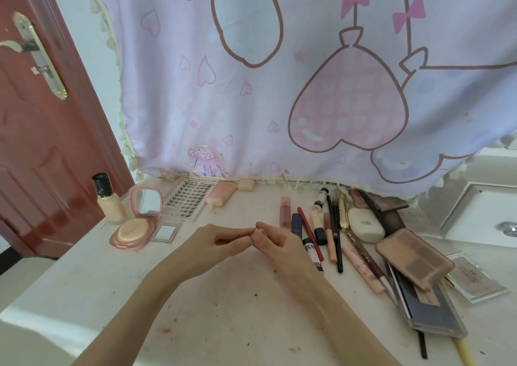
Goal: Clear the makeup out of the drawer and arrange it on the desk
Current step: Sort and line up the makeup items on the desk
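Most of the makeup already lies out on the counter (251,295). At the left of the picture you have a bottle (107,200), an open powder case (137,225) with its mirror up, and a sheet of lashes (190,200). Right of the middle, a row of lipsticks and pencils (321,225) lies side by side. At the right, a brown eyeshadow box (414,256) rests on top of a dark flat box (430,309). That pile looks messy, so I think some tidying is left. The drawer is not in the picture, so you cannot tell if more is inside.

Your two hands meet in the middle of the picture, just above the counter. Your left hand (212,242) reaches in from the lower left and your right hand (279,245) from the lower right. Their fingertips come together around something tiny and pale (256,230). It is too small to name. Both hands seem to pinch it.
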`<state>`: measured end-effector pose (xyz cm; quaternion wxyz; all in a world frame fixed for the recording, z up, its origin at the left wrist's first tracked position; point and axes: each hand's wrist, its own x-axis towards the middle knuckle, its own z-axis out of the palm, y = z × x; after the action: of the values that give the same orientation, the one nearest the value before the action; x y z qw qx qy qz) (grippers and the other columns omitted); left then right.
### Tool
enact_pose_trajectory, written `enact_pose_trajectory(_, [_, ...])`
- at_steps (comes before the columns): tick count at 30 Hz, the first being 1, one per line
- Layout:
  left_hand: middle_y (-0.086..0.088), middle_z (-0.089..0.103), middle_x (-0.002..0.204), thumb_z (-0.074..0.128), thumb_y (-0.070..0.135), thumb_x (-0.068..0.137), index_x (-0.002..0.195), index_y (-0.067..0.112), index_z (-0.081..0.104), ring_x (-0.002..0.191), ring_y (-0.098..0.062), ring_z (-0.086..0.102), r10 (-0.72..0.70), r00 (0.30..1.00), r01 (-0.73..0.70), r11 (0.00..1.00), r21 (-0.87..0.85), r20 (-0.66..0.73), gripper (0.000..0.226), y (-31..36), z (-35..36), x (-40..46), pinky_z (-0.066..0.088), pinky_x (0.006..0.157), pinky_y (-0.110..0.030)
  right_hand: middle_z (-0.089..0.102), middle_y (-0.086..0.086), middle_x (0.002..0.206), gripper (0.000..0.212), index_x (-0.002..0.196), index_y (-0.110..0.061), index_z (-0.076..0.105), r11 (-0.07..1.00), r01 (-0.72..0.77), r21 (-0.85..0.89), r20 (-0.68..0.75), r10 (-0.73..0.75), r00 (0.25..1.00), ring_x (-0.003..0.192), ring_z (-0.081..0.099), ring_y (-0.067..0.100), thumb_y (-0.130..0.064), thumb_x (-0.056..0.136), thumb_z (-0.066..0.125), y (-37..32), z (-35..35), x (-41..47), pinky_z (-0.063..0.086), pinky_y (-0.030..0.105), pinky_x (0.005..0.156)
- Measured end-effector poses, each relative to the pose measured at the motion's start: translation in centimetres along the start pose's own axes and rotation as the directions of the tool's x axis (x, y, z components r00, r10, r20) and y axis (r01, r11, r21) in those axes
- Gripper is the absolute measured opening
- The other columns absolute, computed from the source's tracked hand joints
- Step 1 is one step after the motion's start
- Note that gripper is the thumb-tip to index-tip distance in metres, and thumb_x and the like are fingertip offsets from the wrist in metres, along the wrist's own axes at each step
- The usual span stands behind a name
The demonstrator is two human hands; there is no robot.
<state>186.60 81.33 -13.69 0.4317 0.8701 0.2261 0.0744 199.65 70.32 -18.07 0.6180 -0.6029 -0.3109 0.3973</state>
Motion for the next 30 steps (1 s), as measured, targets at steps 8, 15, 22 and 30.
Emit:
enact_pose_trajectory(8, [0.020, 0.063, 0.117, 0.045, 0.051, 0.087, 0.117, 0.053, 0.053, 0.110, 0.001, 0.056, 0.009, 0.998, -0.020, 0.982, 0.188, 0.060, 0.031, -1.0, -0.7, 0.0, 0.042, 0.100, -0.029, 0.061, -0.017, 0.107, 0.048, 0.133, -0.009, 0.050, 0.996, 0.020, -0.087, 0.014, -0.019, 1.000, 0.097, 0.056, -0.012, -0.020, 0.088, 0.063, 0.2, 0.6, 0.0, 0.043, 0.004, 0.082])
enact_pose_trajectory(15, [0.014, 0.058, 0.126, 0.037, 0.027, 0.100, 0.132, 0.036, 0.048, 0.115, -0.003, 0.051, 0.052, 0.995, -0.074, 0.951, 0.300, 0.081, 0.035, -1.7, -0.6, -0.6, 0.037, 0.097, -0.019, 0.056, -0.026, 0.093, 0.042, 0.127, -0.010, 0.054, 0.983, 0.052, -0.175, 0.025, -0.048, 0.999, 0.085, 0.055, -0.015, -0.016, 0.087, 0.063, 0.6, 1.3, -0.1, 0.043, 0.003, 0.076])
enact_pose_trajectory(22, [0.003, 0.060, 0.122, 0.030, 0.026, 0.101, 0.128, 0.030, 0.050, 0.108, -0.015, 0.053, 0.137, 0.985, -0.167, 0.922, 0.348, 0.109, 0.034, -1.8, -0.2, -0.9, 0.034, 0.086, -0.011, 0.053, -0.003, 0.130, 0.061, 0.139, -0.006, 0.041, 0.970, 0.062, -0.234, 0.043, -0.053, 0.998, 0.111, 0.051, 0.002, -0.020, 0.085, 0.066, 0.8, 1.4, 0.0, 0.043, 0.003, 0.081])
enact_pose_trajectory(30, [0.007, 0.063, 0.121, 0.034, 0.029, 0.100, 0.129, 0.030, 0.052, 0.108, -0.012, 0.057, 0.056, 0.989, -0.108, 0.900, 0.421, 0.134, 0.034, -2.2, -2.7, -0.2, 0.043, 0.096, -0.029, 0.052, 0.001, 0.135, 0.070, 0.141, -0.009, 0.037, 0.953, 0.085, -0.292, 0.121, -0.052, 0.991, 0.114, 0.054, 0.005, -0.017, 0.081, 0.071, 1.0, 1.8, 0.3, 0.041, 0.015, 0.097])
